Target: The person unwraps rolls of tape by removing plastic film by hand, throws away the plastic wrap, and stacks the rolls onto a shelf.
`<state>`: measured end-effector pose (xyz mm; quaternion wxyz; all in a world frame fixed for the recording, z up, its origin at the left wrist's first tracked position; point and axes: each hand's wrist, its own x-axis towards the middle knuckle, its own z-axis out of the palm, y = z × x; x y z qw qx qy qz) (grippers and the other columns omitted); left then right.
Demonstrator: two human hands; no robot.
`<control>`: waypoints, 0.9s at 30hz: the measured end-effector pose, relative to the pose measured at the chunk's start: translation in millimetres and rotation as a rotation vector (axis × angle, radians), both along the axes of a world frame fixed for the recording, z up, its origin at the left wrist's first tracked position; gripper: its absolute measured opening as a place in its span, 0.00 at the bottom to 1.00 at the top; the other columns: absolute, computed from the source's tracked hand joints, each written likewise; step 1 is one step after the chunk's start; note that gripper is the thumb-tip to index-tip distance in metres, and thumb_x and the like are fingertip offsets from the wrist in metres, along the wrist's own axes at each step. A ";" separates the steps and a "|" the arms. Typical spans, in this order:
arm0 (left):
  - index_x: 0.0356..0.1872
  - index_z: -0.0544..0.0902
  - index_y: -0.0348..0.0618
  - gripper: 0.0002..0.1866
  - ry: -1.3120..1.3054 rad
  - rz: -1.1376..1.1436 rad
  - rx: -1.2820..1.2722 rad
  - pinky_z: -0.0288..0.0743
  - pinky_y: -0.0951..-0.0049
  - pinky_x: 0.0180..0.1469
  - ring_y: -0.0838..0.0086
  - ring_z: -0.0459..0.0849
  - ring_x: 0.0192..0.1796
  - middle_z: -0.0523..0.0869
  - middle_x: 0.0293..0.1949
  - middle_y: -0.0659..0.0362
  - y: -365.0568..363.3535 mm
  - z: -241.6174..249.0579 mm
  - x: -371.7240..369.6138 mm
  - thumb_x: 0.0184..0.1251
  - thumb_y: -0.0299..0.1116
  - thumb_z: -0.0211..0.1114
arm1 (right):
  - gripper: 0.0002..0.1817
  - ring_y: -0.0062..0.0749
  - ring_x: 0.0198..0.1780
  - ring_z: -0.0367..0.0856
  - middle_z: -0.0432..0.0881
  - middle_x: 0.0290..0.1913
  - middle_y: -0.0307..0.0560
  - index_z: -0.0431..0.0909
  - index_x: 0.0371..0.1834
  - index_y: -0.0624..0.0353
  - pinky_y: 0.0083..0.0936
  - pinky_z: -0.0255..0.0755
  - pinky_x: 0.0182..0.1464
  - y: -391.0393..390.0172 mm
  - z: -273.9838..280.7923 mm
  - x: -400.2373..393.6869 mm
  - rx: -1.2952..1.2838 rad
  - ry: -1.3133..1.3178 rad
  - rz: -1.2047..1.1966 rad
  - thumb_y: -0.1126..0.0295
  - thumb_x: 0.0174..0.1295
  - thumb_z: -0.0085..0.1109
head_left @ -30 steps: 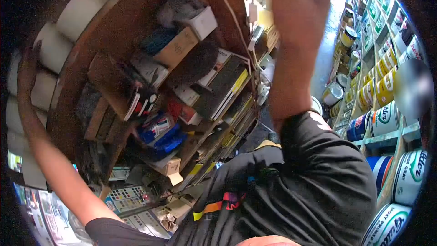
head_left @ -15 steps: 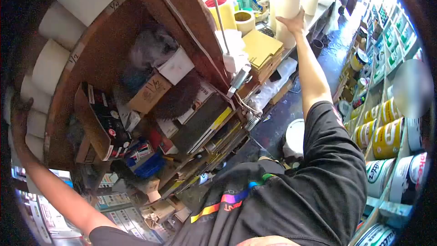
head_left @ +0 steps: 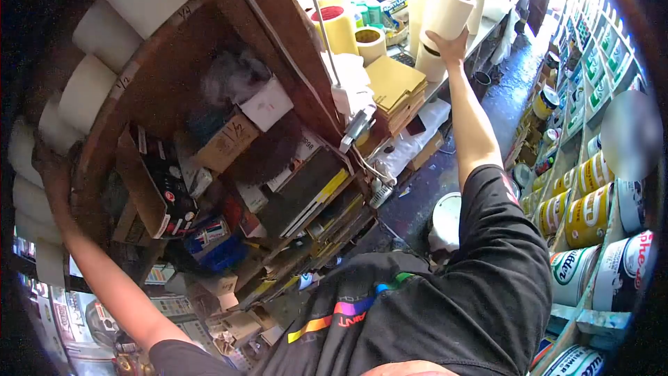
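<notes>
My right hand (head_left: 449,47) is wrapped round the lower end of a cream roll of masking tape (head_left: 449,12), tilted above another tape roll (head_left: 430,64), with a dark gap between them. Taller cream stacks (head_left: 419,7) stand right behind. Far to the left, my left hand (head_left: 52,161) reaches up to the shelf edge among white rolls (head_left: 62,122). Shadow hides its fingers, so whether it holds a roll does not show. The shelf edge (head_left: 156,38) carries handwritten "1/4" and "1/2" marks.
Yellow sandpaper-like sheets (head_left: 395,85) lie stacked on the counter beside a yellow roll with a red core (head_left: 334,28). Boxes (head_left: 229,143) fill the shelf compartment. Paint cans (head_left: 590,216) line the right shelves. A white-lidded bucket (head_left: 447,219) stands on the floor.
My right hand has raised and tilted the upper tape roll, opening a gap above the lower one. My left hand appears slightly further right in view, still by the white rolls.
</notes>
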<state>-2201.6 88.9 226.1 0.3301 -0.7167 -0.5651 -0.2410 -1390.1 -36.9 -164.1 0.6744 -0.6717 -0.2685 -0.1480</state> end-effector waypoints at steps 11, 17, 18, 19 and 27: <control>0.52 0.78 0.30 0.21 -0.147 -0.043 0.151 0.81 0.59 0.54 0.56 0.87 0.49 0.86 0.50 0.41 -5.6 -22.4 6.6 0.70 0.38 0.69 | 0.60 0.45 0.62 0.80 0.77 0.63 0.62 0.56 0.74 0.71 0.37 0.75 0.65 -7.0 -13.7 44.2 0.215 0.079 0.239 0.58 0.40 0.86; 0.45 0.83 0.30 0.16 -0.406 -0.902 0.647 0.84 0.62 0.49 0.59 0.90 0.43 0.89 0.44 0.43 -143.3 -104.1 145.7 0.73 0.38 0.65 | 0.62 0.46 0.64 0.80 0.80 0.62 0.62 0.57 0.74 0.70 0.36 0.75 0.66 -20.1 11.5 14.8 0.063 0.018 0.219 0.54 0.39 0.87; 0.44 0.83 0.30 0.17 -0.447 -1.165 0.359 0.85 0.64 0.45 0.60 0.89 0.43 0.88 0.44 0.43 -173.5 -139.7 205.2 0.67 0.38 0.71 | 0.61 0.45 0.63 0.81 0.80 0.61 0.61 0.58 0.73 0.70 0.36 0.76 0.65 -25.3 18.6 2.4 0.084 0.031 0.224 0.55 0.39 0.87; 0.44 0.83 0.31 0.20 -0.532 -1.374 0.051 0.87 0.66 0.41 0.60 0.88 0.43 0.87 0.44 0.44 -203.7 -175.4 264.8 0.61 0.38 0.76 | 0.60 0.44 0.62 0.81 0.81 0.60 0.60 0.59 0.73 0.69 0.36 0.76 0.65 -27.9 19.9 -2.0 0.104 0.046 0.229 0.56 0.38 0.87; 0.77 0.51 0.26 0.54 -0.588 -1.429 -0.615 0.58 0.43 0.75 0.28 0.60 0.72 0.58 0.70 0.25 -219.7 -383.1 564.1 0.53 0.29 0.76 | 0.55 0.43 0.63 0.77 0.76 0.61 0.51 0.59 0.73 0.64 0.38 0.74 0.65 -76.1 -21.5 -15.6 0.423 0.046 0.407 0.67 0.42 0.84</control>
